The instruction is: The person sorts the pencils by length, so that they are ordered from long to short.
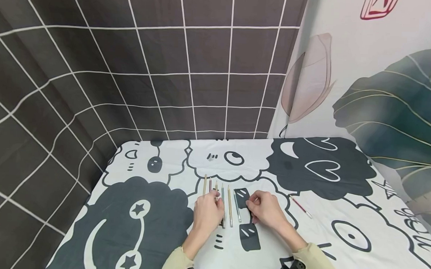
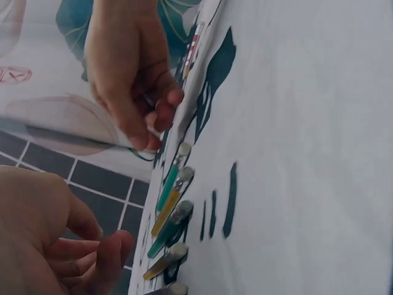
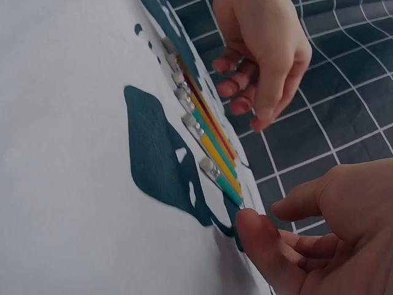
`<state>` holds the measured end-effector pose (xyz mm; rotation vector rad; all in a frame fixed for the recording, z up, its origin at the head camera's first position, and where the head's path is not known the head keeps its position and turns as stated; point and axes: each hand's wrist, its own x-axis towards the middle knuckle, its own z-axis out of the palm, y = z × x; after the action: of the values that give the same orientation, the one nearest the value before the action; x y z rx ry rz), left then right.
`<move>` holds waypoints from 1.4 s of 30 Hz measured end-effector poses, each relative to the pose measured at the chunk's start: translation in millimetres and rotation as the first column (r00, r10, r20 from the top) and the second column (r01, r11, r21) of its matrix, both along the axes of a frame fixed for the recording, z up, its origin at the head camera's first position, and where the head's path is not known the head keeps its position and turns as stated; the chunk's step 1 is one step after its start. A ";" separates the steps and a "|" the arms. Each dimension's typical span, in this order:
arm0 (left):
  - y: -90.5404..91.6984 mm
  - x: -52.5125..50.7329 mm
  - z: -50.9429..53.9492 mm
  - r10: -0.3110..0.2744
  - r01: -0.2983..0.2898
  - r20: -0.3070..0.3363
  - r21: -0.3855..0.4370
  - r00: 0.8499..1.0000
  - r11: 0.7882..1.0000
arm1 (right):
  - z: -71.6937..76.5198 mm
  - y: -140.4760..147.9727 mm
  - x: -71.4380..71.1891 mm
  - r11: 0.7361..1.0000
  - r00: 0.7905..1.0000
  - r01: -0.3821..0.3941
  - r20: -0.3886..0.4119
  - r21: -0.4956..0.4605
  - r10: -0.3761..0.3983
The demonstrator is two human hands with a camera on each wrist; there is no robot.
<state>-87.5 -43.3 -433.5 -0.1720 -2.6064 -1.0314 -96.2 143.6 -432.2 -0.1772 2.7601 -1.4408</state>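
Note:
Several pencils lie side by side in a row on the patterned cloth, their eraser ends towards the person. Among them are a yellow pencil (image 1: 230,206), a dark green pencil (image 1: 222,210) and a teal pencil (image 1: 237,206) at the row's right end. My left hand (image 1: 208,209) hovers over the row's left part, fingers loosely bent, hiding some pencils. To the right of the teal pencil is my right hand (image 1: 266,207), thumb and fingers apart in the right wrist view. Neither hand shows a pencil in its grasp. A red-and-white pencil (image 1: 300,206) lies alone farther right.
The white cloth (image 1: 276,239) with black cartoon figures covers the surface. Behind it hangs a dark grid-patterned curtain (image 1: 207,51), which also runs down the left side. A white leaf-print curtain (image 1: 387,105) hangs at the right.

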 end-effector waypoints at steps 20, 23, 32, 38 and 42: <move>-13.4 1.4 -0.5 -0.066 0.067 -0.024 0.038 0.998 0.997 | 7.6 56.7 5.7 0.986 0.990 0.131 -0.067 0.100 -0.125; -13.4 1.6 -0.8 -0.071 0.072 -0.025 0.037 0.997 0.997 | 8.3 62.5 6.8 0.984 0.988 0.145 -0.073 0.106 -0.137; -11.5 3.3 0.0 -0.058 0.058 -0.017 0.029 0.998 0.998 | 9.9 80.3 8.2 0.977 0.983 0.169 -0.090 0.134 -0.157; -10.6 3.5 0.5 -0.058 0.059 -0.025 0.030 0.998 0.998 | 11.5 90.4 9.8 0.974 0.982 0.182 -0.065 0.136 -0.175; -10.7 3.5 -0.7 -0.059 0.060 -0.048 0.030 0.997 0.998 | 12.7 97.3 11.4 0.971 0.979 0.193 -0.093 0.142 -0.181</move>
<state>-84.0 -54.0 -434.2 -0.2647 -2.5557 -1.0749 -84.8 240.9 -419.5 0.0314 3.0070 -1.2781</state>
